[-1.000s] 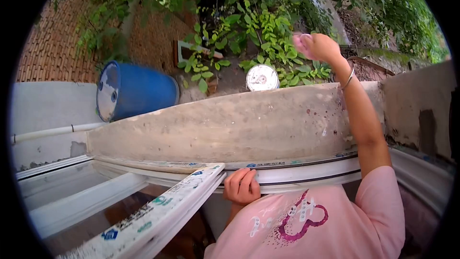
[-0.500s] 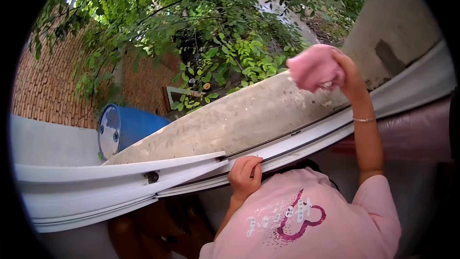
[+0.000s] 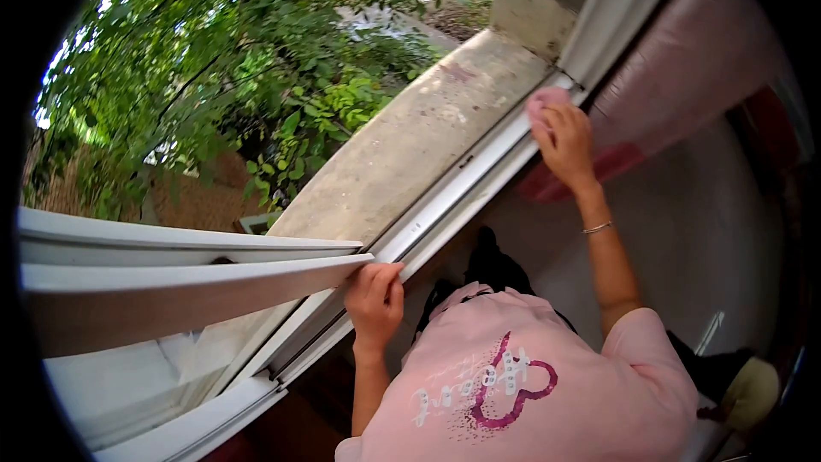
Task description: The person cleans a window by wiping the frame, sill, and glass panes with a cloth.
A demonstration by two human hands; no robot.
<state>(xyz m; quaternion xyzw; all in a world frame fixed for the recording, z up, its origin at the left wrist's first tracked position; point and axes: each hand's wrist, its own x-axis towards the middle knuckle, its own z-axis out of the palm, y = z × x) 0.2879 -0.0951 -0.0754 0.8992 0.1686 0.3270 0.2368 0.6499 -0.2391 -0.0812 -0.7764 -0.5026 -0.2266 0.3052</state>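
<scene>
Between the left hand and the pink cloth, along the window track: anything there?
In the head view, just a stretch of white track between the left hand and the pink cloth; no loose object visible on it.

The right hand [image 3: 566, 144] holds a bunched pink cloth [image 3: 545, 103] at the far end of the white window track [image 3: 416, 229], near the frame's corner. The left hand [image 3: 375, 301] lies with curled fingers on the track, just beside the end of the sliding sash [image 3: 197, 282]; whether it grips the sash is hard to tell. Beyond runs a stained concrete ledge [image 3: 393, 154], then leafy branches [image 3: 231, 60]. A pink curtain [image 3: 684, 77] hangs at right.
</scene>
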